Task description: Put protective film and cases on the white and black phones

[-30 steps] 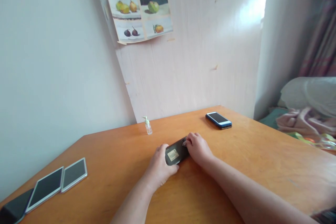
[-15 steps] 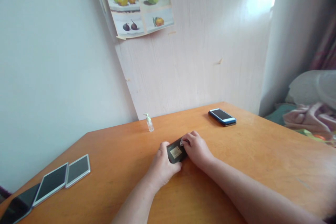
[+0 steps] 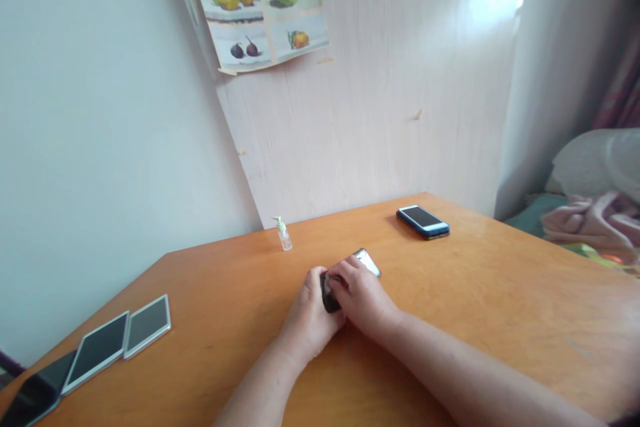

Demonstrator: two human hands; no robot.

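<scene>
A dark phone (image 3: 369,260) lies on the orange wooden table (image 3: 480,320) in front of me, mostly covered by my hands. My left hand (image 3: 309,317) curls around its near left end and holds it. My right hand (image 3: 361,296) rests on top of it with fingers bent and pressed onto its surface; a small pale bit shows under the fingertips. Only the phone's far corner and a dark strip between my hands show.
A blue-cased phone (image 3: 423,221) lies at the far right of the table. A small pump bottle (image 3: 283,234) stands near the wall. Two light-framed devices (image 3: 120,339) and a dark one (image 3: 31,395) lie at the near left edge. Bedding (image 3: 590,213) lies beyond the table's right side.
My right hand has slid leftward over the phone, covering the label that showed before and baring the far corner. The left hand has kept its grip.
</scene>
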